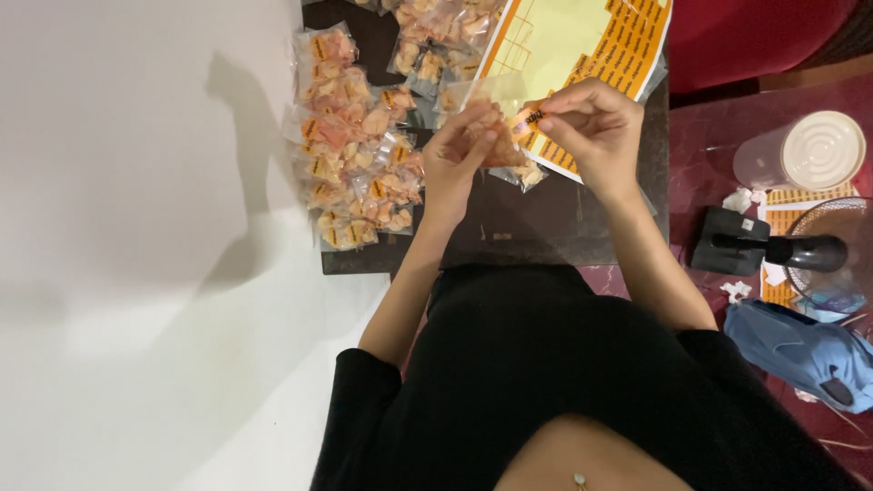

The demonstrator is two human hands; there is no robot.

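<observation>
My left hand [464, 150] grips a small clear bag of orange crackers [506, 150] over the dark table [546, 227]. My right hand [591, 127] pinches a small orange sticker [530, 117] against the top of that bag. Behind the hands lies a yellow sheet of orange stickers [582, 41]. To the left sits a pile of several sealed cracker bags [350, 136], each with an orange sticker. More cracker bags [436, 36] lie at the table's far edge.
A white wall [136, 227] runs along the left. To the right, on the dark red floor, are a clear lidded container [805, 150], a small black fan [782, 250], a blue cloth item [805, 350] and crumpled paper scraps [741, 198].
</observation>
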